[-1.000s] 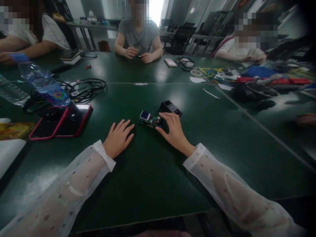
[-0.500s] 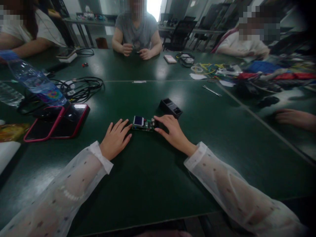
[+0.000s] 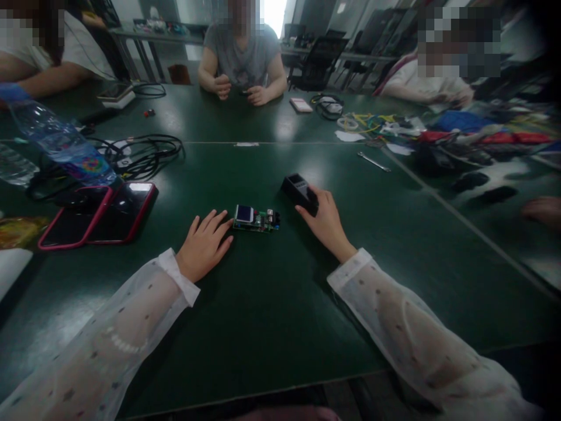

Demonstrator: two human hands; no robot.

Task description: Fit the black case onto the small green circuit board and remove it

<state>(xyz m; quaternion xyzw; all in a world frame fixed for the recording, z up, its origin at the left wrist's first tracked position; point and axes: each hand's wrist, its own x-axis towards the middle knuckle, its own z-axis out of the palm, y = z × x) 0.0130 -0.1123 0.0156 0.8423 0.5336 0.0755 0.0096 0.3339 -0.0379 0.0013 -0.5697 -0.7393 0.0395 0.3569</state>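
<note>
A small green circuit board (image 3: 255, 218) with a blue-white screen lies flat on the dark green table (image 3: 272, 304). My left hand (image 3: 204, 244) rests palm down just left of it, fingers stretched out, fingertips almost touching the board. My right hand (image 3: 325, 221) is to the board's right, its fingers wrapped round the near end of a small black box (image 3: 298, 190) that sits on the table.
Two phones in red cases (image 3: 99, 216), a water bottle (image 3: 65, 149) and tangled black cables (image 3: 144, 152) lie at the left. A wrench (image 3: 374, 162), wires and red tools clutter the right. Three other people sit round the table's far side.
My right hand slid the circuit board left toward my left hand, let it go, then moved back and right onto the black box. My left hand stayed put.
</note>
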